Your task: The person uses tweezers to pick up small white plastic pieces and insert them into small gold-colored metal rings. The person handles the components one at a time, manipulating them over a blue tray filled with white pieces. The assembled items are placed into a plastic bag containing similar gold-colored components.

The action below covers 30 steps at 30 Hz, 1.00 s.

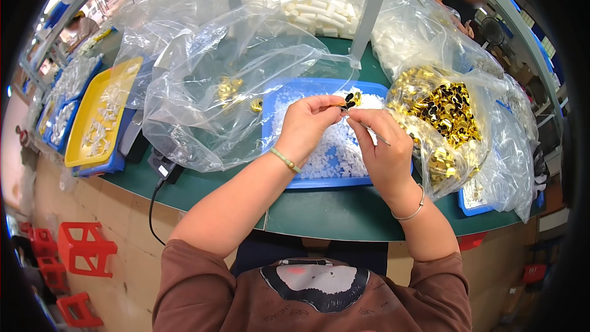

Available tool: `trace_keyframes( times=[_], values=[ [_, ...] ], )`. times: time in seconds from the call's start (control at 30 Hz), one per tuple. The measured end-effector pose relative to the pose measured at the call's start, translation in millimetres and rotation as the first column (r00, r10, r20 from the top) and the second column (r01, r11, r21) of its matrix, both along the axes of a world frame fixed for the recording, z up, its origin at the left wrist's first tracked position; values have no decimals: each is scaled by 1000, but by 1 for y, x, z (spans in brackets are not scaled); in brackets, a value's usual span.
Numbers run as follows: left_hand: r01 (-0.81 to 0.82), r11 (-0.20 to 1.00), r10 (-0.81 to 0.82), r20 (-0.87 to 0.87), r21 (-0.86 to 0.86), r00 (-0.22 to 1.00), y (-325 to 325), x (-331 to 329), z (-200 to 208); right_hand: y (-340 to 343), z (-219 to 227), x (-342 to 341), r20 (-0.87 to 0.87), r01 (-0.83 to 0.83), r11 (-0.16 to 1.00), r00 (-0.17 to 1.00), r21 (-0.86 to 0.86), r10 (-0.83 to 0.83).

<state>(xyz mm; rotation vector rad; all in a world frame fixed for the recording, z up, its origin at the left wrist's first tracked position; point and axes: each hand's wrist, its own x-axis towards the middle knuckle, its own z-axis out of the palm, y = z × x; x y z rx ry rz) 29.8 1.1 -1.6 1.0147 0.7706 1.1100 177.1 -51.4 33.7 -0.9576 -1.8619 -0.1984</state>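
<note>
My left hand [304, 128] pinches a small gold-and-black piece [351, 99] between thumb and fingertips. In my right hand [387, 147] is a thin metal tool [382, 139], its shaft sticking out past the fingers. The tool's tip meets the piece, but the fingers partly hide the contact. Both hands are closed and close together above a blue tray [332, 182] spread with many small white plastic pieces [316, 163]. Right of the tray, a clear plastic bag holds a heap of shiny gold parts [452, 110] with dark insides.
Left of the tray lies a large clear bag [196, 95] with a few gold parts. White tubes [316, 12] fill a bag behind. A yellow tray [74, 158] stands far left, beside a black adapter [165, 168] with a cable. A grey post [372, 15] rises behind; red stools [86, 249] stand below.
</note>
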Motion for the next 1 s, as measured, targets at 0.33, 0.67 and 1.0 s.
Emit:
trace_keyframes(
  times=[0.33, 0.67, 1.0],
  values=[
    [1, 1000, -1, -10, -8, 1000, 2, 0, -3, 1, 1, 4, -64, -35, 999, 997, -10, 34],
    [63, 997, -58, 140, -35, 988, 1, 3, -2, 3, 0, 9, -161, -67, 988, 986, -140, 44],
    [78, 996, -71, 160, -41, 985, -1, 1, 1, 5, -2, 12, -197, -71, 984, 980, -164, 38]
  ],
)
